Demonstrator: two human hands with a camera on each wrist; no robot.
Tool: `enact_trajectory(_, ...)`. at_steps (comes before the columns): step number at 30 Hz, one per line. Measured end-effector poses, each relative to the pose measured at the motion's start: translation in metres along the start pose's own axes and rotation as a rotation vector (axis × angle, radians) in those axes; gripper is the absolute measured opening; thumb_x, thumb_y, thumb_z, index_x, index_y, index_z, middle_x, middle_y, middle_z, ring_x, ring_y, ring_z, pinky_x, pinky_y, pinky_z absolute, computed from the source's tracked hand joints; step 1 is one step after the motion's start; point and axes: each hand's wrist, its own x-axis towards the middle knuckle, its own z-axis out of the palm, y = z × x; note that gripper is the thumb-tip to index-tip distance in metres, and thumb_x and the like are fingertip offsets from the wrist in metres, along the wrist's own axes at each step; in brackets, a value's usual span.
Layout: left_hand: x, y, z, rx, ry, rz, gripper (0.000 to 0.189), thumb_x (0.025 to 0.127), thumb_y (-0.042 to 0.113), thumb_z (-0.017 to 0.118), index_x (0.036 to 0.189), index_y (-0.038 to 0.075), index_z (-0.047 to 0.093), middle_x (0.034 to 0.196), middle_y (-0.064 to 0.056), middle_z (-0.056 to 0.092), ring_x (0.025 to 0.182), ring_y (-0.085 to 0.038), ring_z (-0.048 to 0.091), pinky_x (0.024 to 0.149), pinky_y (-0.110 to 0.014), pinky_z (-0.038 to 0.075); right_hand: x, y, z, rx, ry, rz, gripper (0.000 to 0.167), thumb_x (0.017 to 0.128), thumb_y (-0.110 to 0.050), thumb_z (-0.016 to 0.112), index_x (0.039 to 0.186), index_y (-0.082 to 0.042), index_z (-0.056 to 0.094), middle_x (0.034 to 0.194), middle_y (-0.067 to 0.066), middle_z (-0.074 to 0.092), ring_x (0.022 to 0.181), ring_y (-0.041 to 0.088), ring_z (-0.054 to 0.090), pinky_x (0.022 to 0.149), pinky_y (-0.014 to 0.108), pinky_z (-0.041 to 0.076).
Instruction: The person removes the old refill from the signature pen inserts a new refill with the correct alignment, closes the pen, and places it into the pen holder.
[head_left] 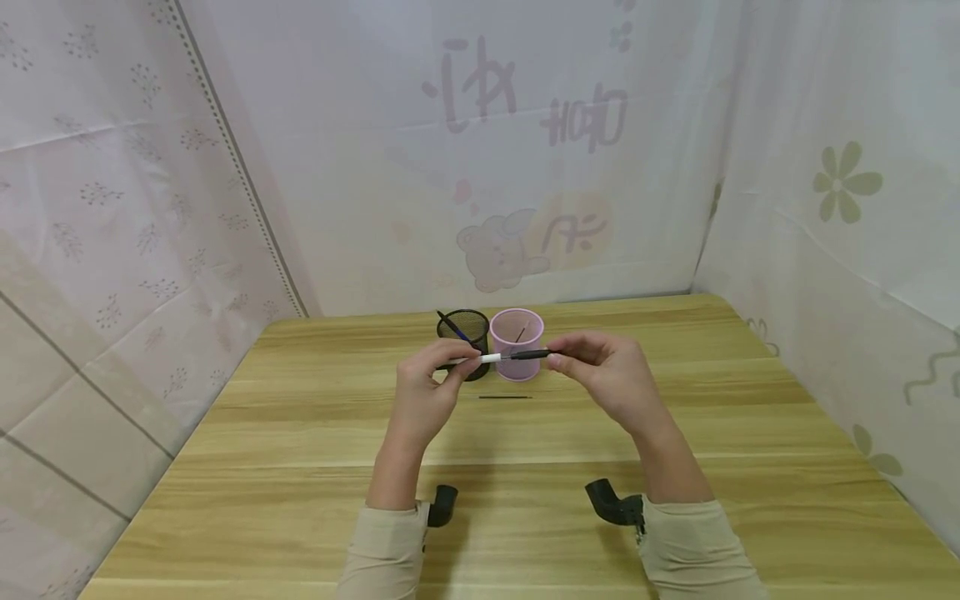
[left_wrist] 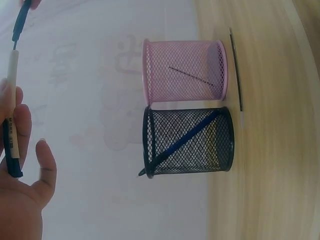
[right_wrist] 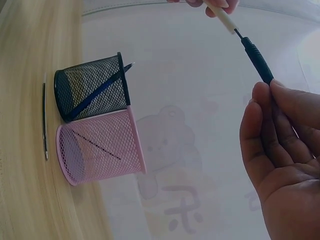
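Note:
My left hand (head_left: pixel 427 390) pinches the white barrel (head_left: pixel 491 358) of a pen, whose black end lies against the palm side in the left wrist view. My right hand (head_left: pixel 617 377) holds the pen's black ribbed grip section (right_wrist: pixel 257 59) between thumb and fingers. A short gap parts the two pieces, and a thin dark refill (right_wrist: pixel 238 34) spans it. Both hands are raised above the table, in front of the two mesh cups. On the table below lies another thin dark refill (head_left: pixel 506 397).
A black mesh cup (left_wrist: pixel 148 125) holds a blue pen (left_wrist: pixel 186 139) leaning inside. Beside it stands a pink mesh cup (left_wrist: pixel 146 70) with a thin dark stick (left_wrist: pixel 191 76) in it. Both are near the back of the wooden table (head_left: pixel 300 467); printed curtains (head_left: pixel 360 192) hang behind.

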Motion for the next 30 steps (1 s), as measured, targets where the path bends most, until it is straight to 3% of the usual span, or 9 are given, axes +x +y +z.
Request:
enact_trajectory(9, 0.0018, 0.0011, 0.0026, -0.022, -0.005, 0.04, 0.006, 0.093, 0.003, 0.08, 0.098, 0.004, 0.081, 0.095, -0.01, 0.078, 0.085, -0.022, 0.071, 0.075, -0.022, 0.058, 0.0014, -0.0019, 0.0046, 0.009, -0.005, -0.048, 0.017, 0.093, -0.006, 0.081, 0.108, 0.003, 0.078, 0.107, 0.017, 0.08, 0.088, 0.003, 0.075, 0.081, 0.02, 0.061)
enact_trajectory(13, 0.003, 0.0026, 0.0027, -0.035, -0.017, 0.048, 0.005, 0.093, 0.003, 0.08, 0.098, 0.003, 0.08, 0.094, -0.01, 0.078, 0.083, -0.021, 0.071, 0.074, -0.021, 0.058, 0.0014, -0.0032, 0.0052, -0.003, 0.0, -0.035, 0.018, 0.094, -0.008, 0.081, 0.109, 0.002, 0.078, 0.111, 0.022, 0.079, 0.09, 0.002, 0.075, 0.082, 0.02, 0.061)
enact_trajectory(30, 0.0039, 0.0039, 0.0028, -0.035, -0.03, 0.047, 0.005, 0.091, 0.003, 0.082, 0.096, 0.003, 0.08, 0.091, -0.009, 0.078, 0.081, -0.019, 0.072, 0.075, -0.022, 0.059, 0.0008, -0.0059, 0.0034, -0.001, -0.017, -0.018, 0.02, 0.095, -0.012, 0.081, 0.11, 0.001, 0.078, 0.11, 0.018, 0.079, 0.091, 0.003, 0.075, 0.082, 0.02, 0.06)
